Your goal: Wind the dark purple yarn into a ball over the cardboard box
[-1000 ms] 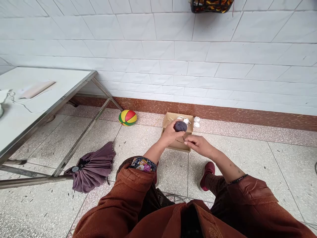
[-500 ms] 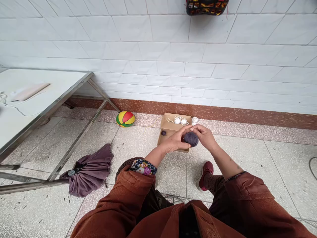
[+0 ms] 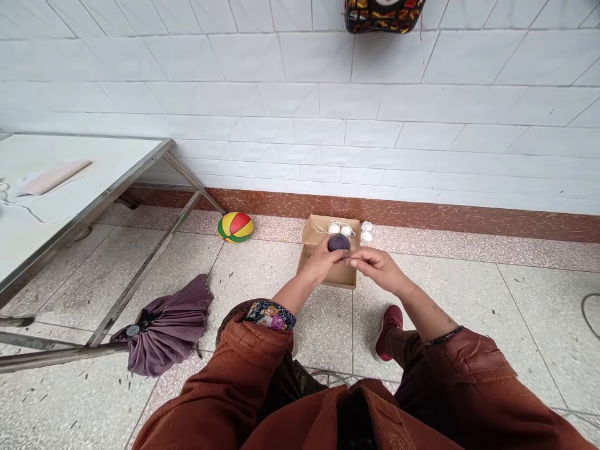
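A dark purple ball of yarn (image 3: 339, 242) is gripped in my left hand (image 3: 322, 262), its top showing above the fingers. Close on its right, my right hand (image 3: 377, 269) pinches a strand of yarn (image 3: 345, 257) that leads to the ball. Below and behind both hands, an open cardboard box (image 3: 340, 277) rests on the floor. White yarn balls (image 3: 334, 227) lie against its raised lid, partly covered by the purple ball. Two more white balls (image 3: 366, 237) sit on the floor just right of the box.
A metal-framed table (image 3: 79, 194) stands at the left, with a folded umbrella (image 3: 173, 328) by its lower bar. A red, yellow and green ball (image 3: 235, 227) lies near the tiled wall (image 3: 300, 94). A patterned dark object (image 3: 384, 15) shows at the top.
The purple yarn ball has moved left and slightly up in my left hand. My right hand has come away from the ball and now pinches a strand beside it.
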`<state>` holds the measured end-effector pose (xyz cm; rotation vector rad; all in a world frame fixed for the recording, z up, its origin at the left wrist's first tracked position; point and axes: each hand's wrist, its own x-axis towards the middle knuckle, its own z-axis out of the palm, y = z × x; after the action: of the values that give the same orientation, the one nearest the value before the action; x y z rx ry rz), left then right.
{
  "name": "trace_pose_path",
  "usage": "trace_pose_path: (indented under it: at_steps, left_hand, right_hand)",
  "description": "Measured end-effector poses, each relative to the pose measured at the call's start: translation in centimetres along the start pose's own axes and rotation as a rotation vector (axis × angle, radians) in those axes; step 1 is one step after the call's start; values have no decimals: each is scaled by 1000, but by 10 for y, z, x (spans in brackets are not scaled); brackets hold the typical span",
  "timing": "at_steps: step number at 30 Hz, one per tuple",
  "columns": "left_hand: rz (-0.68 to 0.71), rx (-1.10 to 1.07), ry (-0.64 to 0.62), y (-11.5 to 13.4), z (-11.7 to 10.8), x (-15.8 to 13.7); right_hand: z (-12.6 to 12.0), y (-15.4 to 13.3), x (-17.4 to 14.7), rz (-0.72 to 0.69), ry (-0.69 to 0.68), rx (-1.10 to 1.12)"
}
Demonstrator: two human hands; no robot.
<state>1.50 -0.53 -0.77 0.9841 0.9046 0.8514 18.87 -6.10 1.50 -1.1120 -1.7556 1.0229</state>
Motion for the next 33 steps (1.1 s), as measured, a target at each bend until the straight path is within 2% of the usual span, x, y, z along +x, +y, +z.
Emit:
trace_pose_path:
  at_steps: [5, 8, 11, 15, 21, 25, 28, 33]
  left_hand:
    - [-113, 11, -315, -3, 9, -13]
    - [-168, -76, -468, -4, 10, -19]
    - [-165, -183, -516, -2, 9, -23]
    - [-128, -323, -519, 6, 8, -28]
    - [-111, -430, -483, 15, 6, -30]
    - [-115, -432, -405, 17, 4, -27]
    - [-71, -346, -273, 16, 1, -22]
    - [-57, -117, 17, 9, -9, -12]
  right_hand:
    - [-15, 12, 5, 86, 248, 29]
    - [-14, 20, 8, 143, 330, 6]
    - [-10, 22, 10, 181, 345, 13]
    - [-1, 24, 10, 231, 276, -9]
    - [6, 39, 10, 206, 230, -118]
    - [6, 48, 10, 229, 242, -211]
    - [10, 51, 8, 232, 174, -264]
    - [14, 33, 1, 110, -91, -224]
